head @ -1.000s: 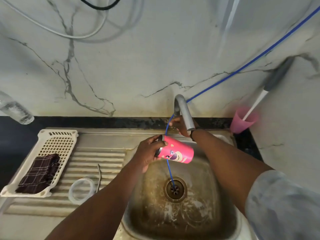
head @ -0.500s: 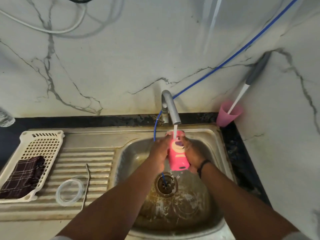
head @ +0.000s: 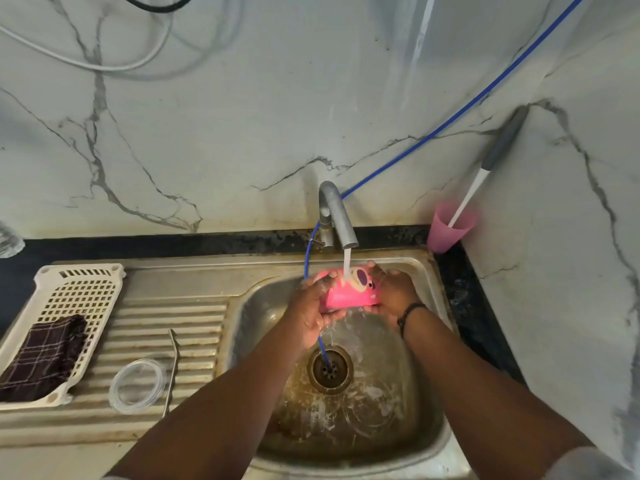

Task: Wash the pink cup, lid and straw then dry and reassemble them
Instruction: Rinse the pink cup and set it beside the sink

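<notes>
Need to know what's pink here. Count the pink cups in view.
2. One pink cup with a cartoon print is held by both hands under the running tap. A plain pink cup stands in the back right corner, holding a brush. None seems hidden.

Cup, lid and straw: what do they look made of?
Cup: glossy pink plastic, by its printed, light-glowing wall. Lid: clear plastic ring; the drainboard shows through. Straw: probably metal, grey and thin with a bent top.
</notes>
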